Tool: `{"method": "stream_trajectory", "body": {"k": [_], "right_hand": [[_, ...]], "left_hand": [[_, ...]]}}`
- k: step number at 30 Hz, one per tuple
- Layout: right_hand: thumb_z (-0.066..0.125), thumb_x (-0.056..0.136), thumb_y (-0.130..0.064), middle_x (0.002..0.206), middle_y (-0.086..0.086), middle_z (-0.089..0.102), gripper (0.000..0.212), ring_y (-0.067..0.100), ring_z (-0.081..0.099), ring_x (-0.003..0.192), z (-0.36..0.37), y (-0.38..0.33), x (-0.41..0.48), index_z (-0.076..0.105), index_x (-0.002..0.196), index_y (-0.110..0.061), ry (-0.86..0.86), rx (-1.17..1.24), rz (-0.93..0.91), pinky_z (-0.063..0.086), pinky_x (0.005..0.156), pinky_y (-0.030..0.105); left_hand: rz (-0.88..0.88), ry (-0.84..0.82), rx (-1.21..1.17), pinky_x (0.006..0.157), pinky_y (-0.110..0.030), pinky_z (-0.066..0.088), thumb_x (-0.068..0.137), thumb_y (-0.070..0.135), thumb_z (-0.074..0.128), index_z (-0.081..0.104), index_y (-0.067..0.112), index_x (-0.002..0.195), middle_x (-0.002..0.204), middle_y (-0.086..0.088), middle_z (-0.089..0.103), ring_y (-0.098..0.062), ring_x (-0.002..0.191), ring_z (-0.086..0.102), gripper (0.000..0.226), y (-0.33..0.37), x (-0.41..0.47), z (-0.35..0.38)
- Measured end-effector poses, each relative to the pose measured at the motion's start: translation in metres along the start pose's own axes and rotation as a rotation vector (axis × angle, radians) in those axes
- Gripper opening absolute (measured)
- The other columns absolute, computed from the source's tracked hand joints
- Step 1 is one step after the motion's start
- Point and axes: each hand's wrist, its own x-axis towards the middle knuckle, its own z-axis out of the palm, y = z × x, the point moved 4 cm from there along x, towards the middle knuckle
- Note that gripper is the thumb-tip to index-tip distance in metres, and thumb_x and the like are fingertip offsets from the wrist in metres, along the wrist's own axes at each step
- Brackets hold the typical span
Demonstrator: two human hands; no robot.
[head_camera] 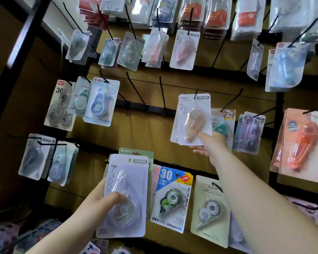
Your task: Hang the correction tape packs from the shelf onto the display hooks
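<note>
The right hand (pixel 207 143) is up at the middle row of the display board (pixel 136 129), thumb on the front and fingers behind, pinching the lower right corner of a peach correction tape pack (pixel 190 114). The pack's top edge sits right at the tip of a black hook (pixel 196 92), and a second card edge peeks out just behind it. Whether the hang hole is on the wire is too small to tell. Down near the board's bottom edge, the left hand (pixel 103 200) grips a white pack (pixel 128 189) with its thumb across the blister, and a green-carded pack (pixel 136 153) is tucked behind it, ready for a turn. The job now, by my reading, is threading: hold the card square to the hook, line the hole up with the tip, push it straight back along the wire, and let go only once it hangs freely. Two bare hooks (pixel 135 90) wait just to the left for the next packs.
</note>
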Motion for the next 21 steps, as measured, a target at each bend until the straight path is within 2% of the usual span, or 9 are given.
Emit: {"method": "stream_trajectory", "body": {"k": [3, 6, 8, 10, 13, 15, 17, 19, 21], "right_hand": [[0.045, 0.095, -0.012, 0.121, 0.022, 0.059, 0.031, 0.036, 0.065, 0.099, 0.006, 0.007, 0.013, 0.045, 0.124, -0.003, 0.024, -0.013, 0.046, 0.051, 0.040, 0.021], [0.046, 0.094, -0.009, 0.124, 0.021, 0.057, 0.032, 0.037, 0.064, 0.103, 0.012, 0.013, 0.026, 0.044, 0.125, -0.003, 0.041, -0.021, 0.084, 0.053, 0.066, 0.034], [0.044, 0.095, -0.008, 0.127, 0.021, 0.055, 0.033, 0.038, 0.063, 0.105, 0.015, 0.018, 0.034, 0.042, 0.127, -0.003, 0.049, -0.022, 0.110, 0.050, 0.072, 0.037], [0.043, 0.095, -0.008, 0.130, 0.022, 0.052, 0.035, 0.038, 0.061, 0.108, 0.016, 0.022, 0.038, 0.039, 0.129, -0.003, 0.056, -0.018, 0.130, 0.051, 0.071, 0.036], [0.044, 0.095, -0.013, 0.130, 0.020, 0.051, 0.042, 0.035, 0.064, 0.101, 0.015, 0.025, 0.039, 0.034, 0.135, -0.002, 0.081, -0.059, 0.118, 0.052, 0.050, 0.028], [0.046, 0.094, -0.016, 0.132, 0.017, 0.049, 0.047, 0.031, 0.061, 0.094, 0.012, 0.024, 0.038, 0.031, 0.136, -0.004, 0.147, -0.170, 0.046, 0.051, 0.055, 0.030], [0.048, 0.092, -0.019, 0.136, 0.015, 0.044, 0.048, 0.032, 0.053, 0.108, 0.009, 0.017, 0.029, 0.031, 0.134, -0.005, 0.219, -0.378, -0.086, 0.051, 0.075, 0.038], [0.051, 0.091, -0.021, 0.142, 0.015, 0.035, 0.051, 0.032, 0.040, 0.126, 0.008, 0.010, 0.011, 0.030, 0.135, -0.007, 0.262, -0.655, -0.275, 0.040, 0.095, 0.038], [0.052, 0.089, -0.020, 0.141, 0.014, 0.035, 0.048, 0.029, 0.034, 0.129, 0.012, 0.003, -0.016, 0.036, 0.132, -0.007, 0.301, -0.791, -0.535, 0.032, 0.101, 0.033]], "left_hand": [[0.001, -0.002, 0.005, 0.086, -0.039, 0.046, 0.056, 0.022, 0.060, 0.048, 0.013, 0.125, 0.106, -0.007, 0.062, -0.024, 0.097, 0.058, 0.071, -0.001, 0.006, -0.006], [-0.016, -0.022, -0.023, 0.071, -0.034, 0.049, 0.061, 0.018, 0.067, 0.055, 0.018, 0.108, 0.088, -0.004, 0.067, -0.022, 0.087, 0.061, 0.048, 0.000, 0.008, -0.010], [-0.026, -0.035, -0.042, 0.069, -0.035, 0.051, 0.055, 0.020, 0.064, 0.058, 0.025, 0.096, 0.075, -0.001, 0.072, -0.025, 0.084, 0.064, 0.041, 0.001, 0.008, -0.012], [-0.019, -0.051, -0.048, 0.074, -0.040, 0.053, 0.046, 0.021, 0.066, 0.060, 0.026, 0.092, 0.075, 0.000, 0.073, -0.028, 0.084, 0.066, 0.047, 0.001, 0.009, -0.013], [-0.006, -0.059, -0.063, 0.077, -0.043, 0.053, 0.046, 0.021, 0.066, 0.061, 0.026, 0.092, 0.082, -0.007, 0.073, -0.031, 0.084, 0.068, 0.047, -0.001, 0.011, -0.013], [0.005, -0.057, -0.066, 0.071, -0.038, 0.054, 0.053, 0.020, 0.061, 0.060, 0.027, 0.092, 0.081, -0.006, 0.072, -0.028, 0.081, 0.068, 0.040, -0.001, 0.010, -0.011], [0.000, -0.054, -0.084, 0.074, -0.040, 0.054, 0.055, 0.020, 0.060, 0.059, 0.027, 0.094, 0.085, -0.006, 0.072, -0.028, 0.085, 0.068, 0.040, -0.001, 0.009, -0.009], [0.003, -0.047, -0.108, 0.071, -0.038, 0.054, 0.056, 0.020, 0.059, 0.059, 0.027, 0.094, 0.088, -0.006, 0.071, -0.027, 0.085, 0.068, 0.038, -0.001, 0.006, -0.007], [0.018, -0.043, -0.126, 0.063, -0.032, 0.053, 0.056, 0.021, 0.059, 0.058, 0.028, 0.092, 0.085, -0.002, 0.072, -0.023, 0.080, 0.069, 0.037, -0.001, 0.003, -0.005]]}}
